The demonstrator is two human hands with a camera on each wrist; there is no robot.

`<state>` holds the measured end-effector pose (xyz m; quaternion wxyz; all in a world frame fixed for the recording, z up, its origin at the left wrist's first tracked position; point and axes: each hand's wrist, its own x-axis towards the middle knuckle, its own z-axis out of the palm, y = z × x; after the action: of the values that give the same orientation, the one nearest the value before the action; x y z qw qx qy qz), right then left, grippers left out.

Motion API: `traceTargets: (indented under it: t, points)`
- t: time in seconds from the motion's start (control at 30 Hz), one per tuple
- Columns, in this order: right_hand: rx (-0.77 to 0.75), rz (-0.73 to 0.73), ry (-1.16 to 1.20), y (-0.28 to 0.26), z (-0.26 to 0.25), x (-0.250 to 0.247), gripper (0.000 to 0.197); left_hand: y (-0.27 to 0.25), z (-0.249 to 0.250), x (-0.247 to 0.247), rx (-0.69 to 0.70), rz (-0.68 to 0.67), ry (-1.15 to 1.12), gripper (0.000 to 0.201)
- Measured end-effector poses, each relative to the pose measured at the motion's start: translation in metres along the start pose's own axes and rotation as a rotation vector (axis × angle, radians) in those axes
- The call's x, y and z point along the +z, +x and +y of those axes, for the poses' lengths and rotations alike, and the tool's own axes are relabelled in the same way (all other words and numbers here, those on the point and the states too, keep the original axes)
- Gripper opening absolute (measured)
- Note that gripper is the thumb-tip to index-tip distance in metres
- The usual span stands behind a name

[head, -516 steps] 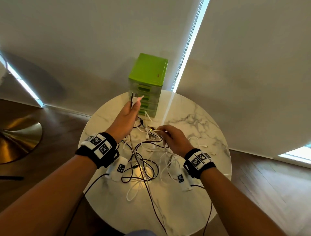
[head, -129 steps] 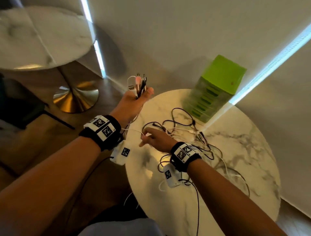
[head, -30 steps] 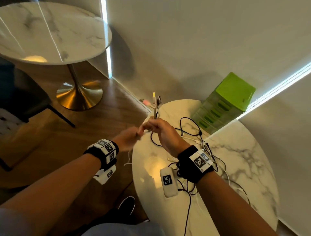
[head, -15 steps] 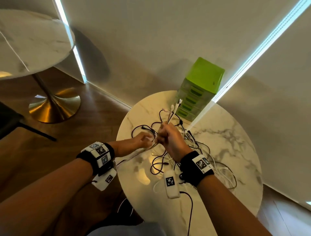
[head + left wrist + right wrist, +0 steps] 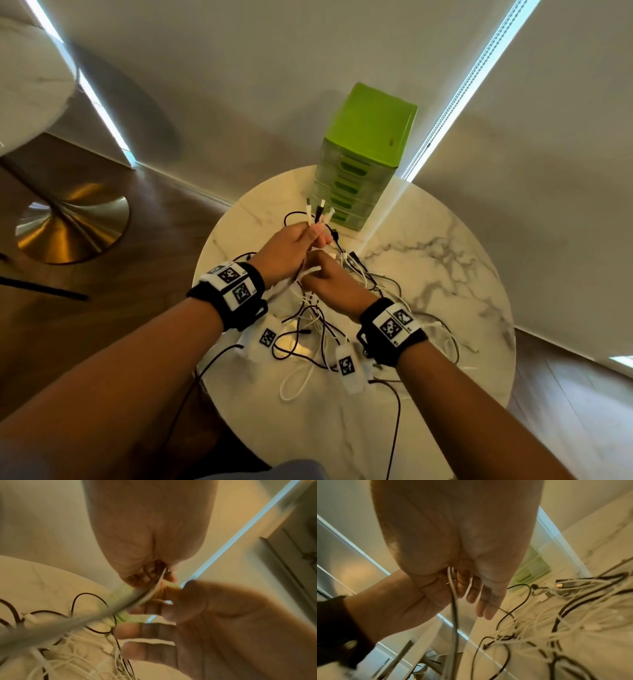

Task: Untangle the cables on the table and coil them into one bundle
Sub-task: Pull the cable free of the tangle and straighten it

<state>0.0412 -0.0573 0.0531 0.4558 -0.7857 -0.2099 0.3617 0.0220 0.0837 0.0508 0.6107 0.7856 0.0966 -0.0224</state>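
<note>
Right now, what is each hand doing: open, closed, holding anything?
Left hand: closed round a bunch of cable ends, plugs sticking up.
Right hand: just below it, fingers curled round the white cable strands.

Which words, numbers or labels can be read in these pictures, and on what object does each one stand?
No readable text.
Wristbands: square black-and-white code markers; tiny print beside them too small to read.
White tags under the wrists: the same markers, no words.
Green drawer box: small dark mark, unreadable.
</note>
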Motion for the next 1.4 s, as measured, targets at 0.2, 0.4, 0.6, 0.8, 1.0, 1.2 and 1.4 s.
traceTargets:
  t: [0.2, 0.4, 0.6, 0.8, 1.0, 1.2, 1.4]
  points:
    - [0.220, 0.259, -0.103, 0.080, 0.092, -0.065, 0.016, 0.032, -0.024, 0.004, -0.153, 0.141, -0.226, 0.032]
    - [0.326, 0.258, -0.281, 0.115, 0.108, -0.071, 0.035, 0.036, -0.043, 0.012, -0.204, 0.110, -0.242, 0.032]
    - [0.347, 0.278, -0.465, 0.135, 0.124, -0.064, 0.019, 0.037, -0.052, 0.022, -0.318, 0.065, -0.320, 0.031]
    - [0.204, 0.476, -0.328, 0.129, 0.122, -0.073, 0.008, 0.042, -0.064, 0.021, -0.314, 0.054, -0.459, 0.036]
    - [-0.159, 0.621, 0.024, 0.072, 0.075, -0.084, 0.005, 0.050, -0.063, 0.034, -0.414, 0.138, -0.576, 0.029]
    - [-0.266, 0.535, 0.080, 0.013, 0.036, -0.063, 0.009, 0.043, -0.033, 0.055, -0.338, 0.108, -0.687, 0.016]
    - [-0.263, 0.545, -0.012, -0.012, 0.039, -0.027, 0.006, 0.019, -0.017, 0.070, -0.215, -0.010, -0.579, 0.042]
